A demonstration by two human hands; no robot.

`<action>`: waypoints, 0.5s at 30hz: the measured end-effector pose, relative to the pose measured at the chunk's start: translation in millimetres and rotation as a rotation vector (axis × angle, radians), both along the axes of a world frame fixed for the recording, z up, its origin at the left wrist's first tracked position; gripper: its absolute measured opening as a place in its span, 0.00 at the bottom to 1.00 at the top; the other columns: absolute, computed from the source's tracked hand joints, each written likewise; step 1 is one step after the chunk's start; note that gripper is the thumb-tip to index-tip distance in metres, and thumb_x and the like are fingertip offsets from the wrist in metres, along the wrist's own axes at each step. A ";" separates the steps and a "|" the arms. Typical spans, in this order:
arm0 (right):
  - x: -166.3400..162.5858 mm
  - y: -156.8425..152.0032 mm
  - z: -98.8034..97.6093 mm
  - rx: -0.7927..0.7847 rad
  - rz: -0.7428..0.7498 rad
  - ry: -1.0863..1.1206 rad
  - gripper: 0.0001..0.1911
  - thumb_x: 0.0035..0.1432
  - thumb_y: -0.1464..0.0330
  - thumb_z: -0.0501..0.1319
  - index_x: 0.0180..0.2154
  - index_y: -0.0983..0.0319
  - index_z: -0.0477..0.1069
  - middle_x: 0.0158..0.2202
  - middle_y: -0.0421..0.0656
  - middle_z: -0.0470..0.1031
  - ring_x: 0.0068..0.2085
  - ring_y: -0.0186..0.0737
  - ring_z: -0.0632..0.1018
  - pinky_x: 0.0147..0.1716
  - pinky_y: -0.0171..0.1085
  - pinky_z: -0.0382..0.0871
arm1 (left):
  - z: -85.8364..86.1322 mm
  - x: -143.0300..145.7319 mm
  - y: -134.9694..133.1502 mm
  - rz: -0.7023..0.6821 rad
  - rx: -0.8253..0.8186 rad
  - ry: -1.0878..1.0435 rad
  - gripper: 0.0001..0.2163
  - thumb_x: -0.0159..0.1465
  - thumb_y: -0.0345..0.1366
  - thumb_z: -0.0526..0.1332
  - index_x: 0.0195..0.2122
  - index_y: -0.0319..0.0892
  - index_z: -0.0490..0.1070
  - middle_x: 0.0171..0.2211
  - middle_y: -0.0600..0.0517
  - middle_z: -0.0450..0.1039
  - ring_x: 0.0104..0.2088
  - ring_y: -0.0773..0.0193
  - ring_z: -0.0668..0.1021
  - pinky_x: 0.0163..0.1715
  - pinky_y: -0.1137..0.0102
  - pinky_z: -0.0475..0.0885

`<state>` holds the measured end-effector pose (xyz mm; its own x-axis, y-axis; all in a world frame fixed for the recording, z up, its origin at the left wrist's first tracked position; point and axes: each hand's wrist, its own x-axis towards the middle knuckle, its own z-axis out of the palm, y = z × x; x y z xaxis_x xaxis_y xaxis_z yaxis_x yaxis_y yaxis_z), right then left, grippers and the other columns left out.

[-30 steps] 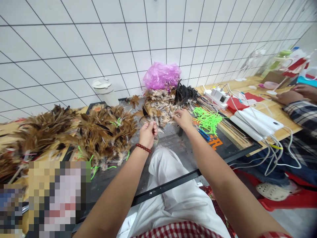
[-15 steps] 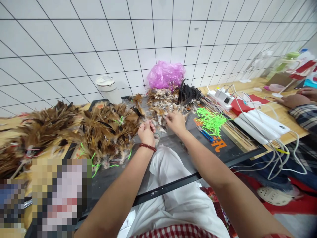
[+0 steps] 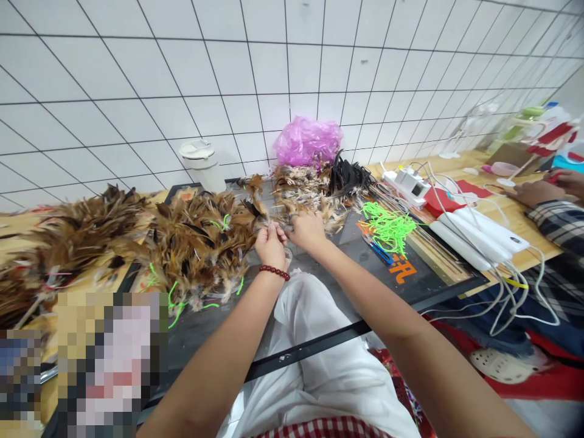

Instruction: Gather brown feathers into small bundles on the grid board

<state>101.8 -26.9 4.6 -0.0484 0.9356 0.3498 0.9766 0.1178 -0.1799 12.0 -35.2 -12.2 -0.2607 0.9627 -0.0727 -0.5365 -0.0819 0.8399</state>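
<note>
My left hand [image 3: 272, 242], with a dark red bead bracelet [image 3: 275, 271] at the wrist, is closed in a pinch on a small bunch of feathers [image 3: 255, 210] with dark tips. My right hand [image 3: 307, 229] is beside it, fingers curled close to the left fingertips. Whatever those fingers hold is too small to make out. A large heap of brown feathers [image 3: 196, 234] lies left of my hands, with green ties among it. Paler, shorter feathers [image 3: 301, 185] are piled just beyond my right hand.
A pink plastic bag [image 3: 308, 141] and black feathers [image 3: 349, 176] are at the wall. A lidded white cup [image 3: 204, 164] stands back left. Green strings [image 3: 390, 225], a blue cutter [image 3: 379, 249], a power strip [image 3: 408, 182] and cables lie right. A co-worker's hands [image 3: 542, 190] are far right.
My right hand has moved left, from the pale feathers to my left fingertips. My left hand stays nearly in place with its feather bunch.
</note>
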 end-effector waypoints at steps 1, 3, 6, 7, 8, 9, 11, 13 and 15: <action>-0.3 3.6 2.2 -0.043 -0.012 0.009 0.11 0.55 0.63 0.58 0.33 0.63 0.76 0.38 0.55 0.77 0.42 0.51 0.75 0.42 0.45 0.62 | -0.2 0.0 0.1 0.005 -0.005 0.003 0.11 0.58 0.41 0.63 0.28 0.39 0.66 0.17 0.59 0.63 0.16 0.76 0.64 0.16 0.78 0.56; 5.1 8.2 5.0 -0.099 -0.037 0.093 0.10 0.55 0.68 0.56 0.31 0.63 0.75 0.37 0.54 0.78 0.39 0.49 0.76 0.38 0.43 0.64 | -0.8 0.2 0.4 0.016 -0.021 0.001 0.10 0.58 0.41 0.62 0.28 0.39 0.66 0.17 0.59 0.63 0.16 0.76 0.65 0.16 0.77 0.56; 22.4 6.8 3.2 -0.053 -0.068 0.418 0.09 0.55 0.68 0.55 0.30 0.62 0.73 0.34 0.50 0.78 0.35 0.44 0.76 0.35 0.40 0.65 | -1.7 0.9 1.0 0.018 -0.038 -0.008 0.10 0.58 0.40 0.62 0.28 0.38 0.66 0.17 0.59 0.63 0.16 0.76 0.65 0.16 0.77 0.56; 28.3 4.6 1.3 -0.052 -0.055 0.587 0.08 0.54 0.67 0.56 0.29 0.62 0.72 0.31 0.47 0.77 0.33 0.41 0.75 0.34 0.38 0.65 | -2.0 1.2 1.1 0.018 -0.039 -0.006 0.10 0.58 0.40 0.62 0.28 0.38 0.66 0.17 0.59 0.63 0.16 0.76 0.65 0.16 0.78 0.57; 33.4 1.8 -0.9 -0.076 -0.030 0.777 0.07 0.53 0.66 0.56 0.27 0.62 0.70 0.28 0.45 0.76 0.30 0.39 0.74 0.31 0.36 0.65 | -2.3 1.5 1.3 0.017 -0.038 -0.003 0.11 0.57 0.40 0.63 0.28 0.38 0.66 0.17 0.59 0.63 0.16 0.76 0.65 0.16 0.78 0.57; 37.3 -1.2 -2.8 -0.112 0.005 0.968 0.07 0.51 0.65 0.58 0.26 0.62 0.68 0.25 0.43 0.75 0.28 0.36 0.73 0.29 0.35 0.64 | -2.6 1.7 1.4 0.016 -0.036 0.000 0.11 0.57 0.41 0.63 0.28 0.38 0.66 0.17 0.59 0.63 0.16 0.76 0.65 0.16 0.78 0.57; 41.1 -6.9 -4.8 -0.177 0.083 1.287 0.07 0.47 0.64 0.60 0.24 0.62 0.66 0.23 0.40 0.73 0.24 0.32 0.71 0.25 0.31 0.62 | -2.8 2.0 1.5 0.013 -0.028 0.001 0.12 0.56 0.42 0.64 0.28 0.38 0.67 0.17 0.59 0.63 0.15 0.76 0.65 0.16 0.78 0.56; 40.4 -10.9 -3.6 -0.196 0.141 1.462 0.08 0.42 0.65 0.62 0.24 0.62 0.65 0.23 0.39 0.74 0.23 0.30 0.71 0.23 0.30 0.61 | -2.8 2.2 1.5 0.012 -0.020 -0.005 0.13 0.55 0.43 0.65 0.28 0.38 0.66 0.17 0.59 0.63 0.15 0.76 0.65 0.16 0.78 0.56; 37.8 -12.8 -0.6 -0.182 0.172 1.503 0.09 0.40 0.66 0.63 0.25 0.61 0.65 0.23 0.38 0.75 0.23 0.30 0.71 0.22 0.29 0.60 | -2.3 2.2 1.2 0.015 -0.016 -0.010 0.13 0.55 0.43 0.65 0.27 0.38 0.66 0.17 0.59 0.63 0.15 0.76 0.64 0.15 0.79 0.56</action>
<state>139.6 -39.7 3.9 0.1268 0.9903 0.0571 -0.1418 0.0751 -0.9870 14.2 -33.9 -14.5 -0.2741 0.9574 -0.0906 -0.5440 -0.0767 0.8356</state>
